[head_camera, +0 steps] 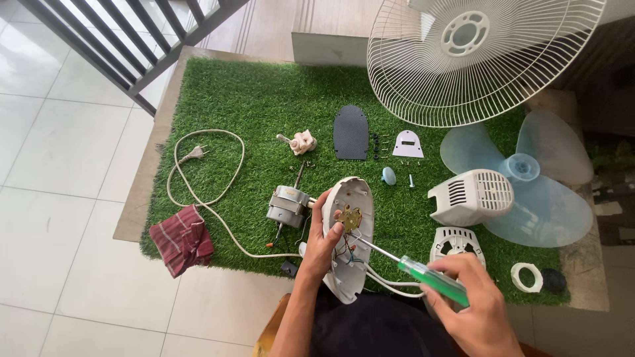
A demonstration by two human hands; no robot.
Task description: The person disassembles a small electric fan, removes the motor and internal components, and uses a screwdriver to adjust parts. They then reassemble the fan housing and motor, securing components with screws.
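The right hand (473,297) grips a green-handled screwdriver (423,274); its shaft runs up and to the left from the hand to the brass switch (349,218) inside the white housing (350,238), which the left hand (321,241) clasps by its left edge.

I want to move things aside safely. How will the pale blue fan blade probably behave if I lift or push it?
The fan blade looks like thin translucent plastic, so probably light for its size. Its three wide lobes may flex slightly. Lying flat on the grass mat, it should slide poorly and not roll.
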